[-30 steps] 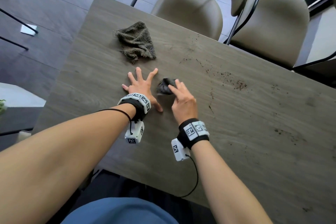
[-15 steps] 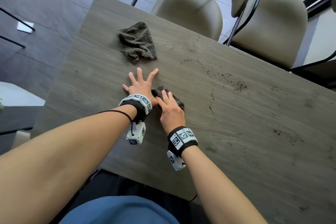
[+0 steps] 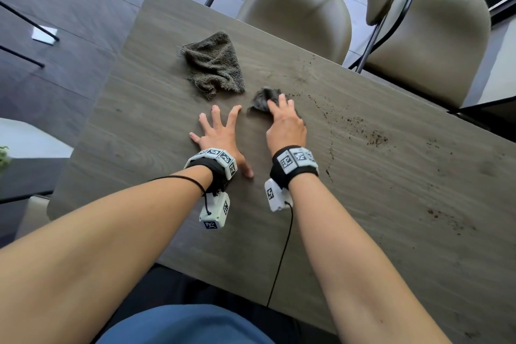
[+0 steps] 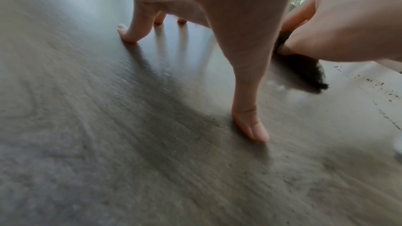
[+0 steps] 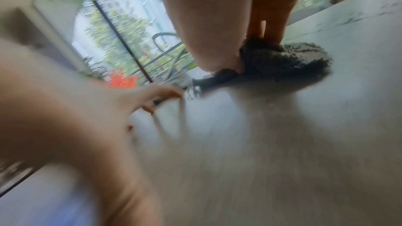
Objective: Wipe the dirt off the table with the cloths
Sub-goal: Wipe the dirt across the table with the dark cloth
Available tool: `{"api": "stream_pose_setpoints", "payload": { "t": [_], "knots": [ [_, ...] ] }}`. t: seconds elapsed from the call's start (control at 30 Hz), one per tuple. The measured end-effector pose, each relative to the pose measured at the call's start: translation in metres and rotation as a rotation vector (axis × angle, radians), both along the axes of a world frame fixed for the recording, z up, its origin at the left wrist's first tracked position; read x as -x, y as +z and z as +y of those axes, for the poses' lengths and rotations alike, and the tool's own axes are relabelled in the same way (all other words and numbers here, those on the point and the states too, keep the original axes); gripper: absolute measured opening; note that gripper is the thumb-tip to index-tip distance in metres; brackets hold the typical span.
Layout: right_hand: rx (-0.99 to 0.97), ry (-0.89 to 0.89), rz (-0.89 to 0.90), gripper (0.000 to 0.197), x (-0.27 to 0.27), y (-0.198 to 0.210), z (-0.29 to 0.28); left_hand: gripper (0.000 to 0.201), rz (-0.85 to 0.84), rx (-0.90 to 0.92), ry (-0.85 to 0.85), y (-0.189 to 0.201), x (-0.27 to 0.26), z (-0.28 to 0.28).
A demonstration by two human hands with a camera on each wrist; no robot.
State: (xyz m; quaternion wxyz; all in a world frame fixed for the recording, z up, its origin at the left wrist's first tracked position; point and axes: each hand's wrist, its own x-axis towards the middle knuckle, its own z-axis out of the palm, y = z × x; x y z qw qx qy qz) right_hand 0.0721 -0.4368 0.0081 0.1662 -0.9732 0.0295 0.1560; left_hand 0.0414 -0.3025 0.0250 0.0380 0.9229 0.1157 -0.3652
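My right hand grips a small dark cloth against the grey wooden table, bunched between thumb and fingers. The dark cloth lies just left of a scatter of dirt specks. My left hand lies flat on the table with its fingers spread, holding nothing; its thumb presses on the wood. A second, grey-brown cloth lies crumpled and untouched beyond the left hand. The dark cloth also shows under the right hand in the left wrist view.
More dirt is strewn over the right part of the table. Two beige chairs stand at the far edge. The table's left edge drops to a dark tiled floor.
My right hand has slid the dark cloth away from me, from beside the left thumb to a spot near the grey-brown cloth and the dirt. The left hand has stayed put.
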Motion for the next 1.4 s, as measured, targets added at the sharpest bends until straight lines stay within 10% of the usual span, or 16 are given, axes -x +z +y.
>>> {"api": "stream_pose_setpoints", "payload": {
  "t": [0.47, 0.7, 0.93, 1.4],
  "knots": [
    [-0.001, -0.277, -0.102, 0.064, -0.047, -0.005, -0.039, 0.165, 0.038, -0.004, -0.012, 0.002, -0.006, -0.002],
    [-0.033, -0.001, -0.113, 0.059, 0.011, -0.019, 0.023, 0.162, 0.053, -0.014, -0.018, 0.002, -0.008, -0.004],
    [0.035, 0.059, -0.066, 0.055, -0.06, -0.011, 0.023, 0.163, 0.064, -0.024, -0.007, 0.001, -0.01, -0.006],
    [0.043, -0.318, -0.108, 0.055, -0.093, -0.003, -0.057, 0.166, 0.045, -0.021, -0.026, 0.005, -0.009, -0.005]
  ]
}}
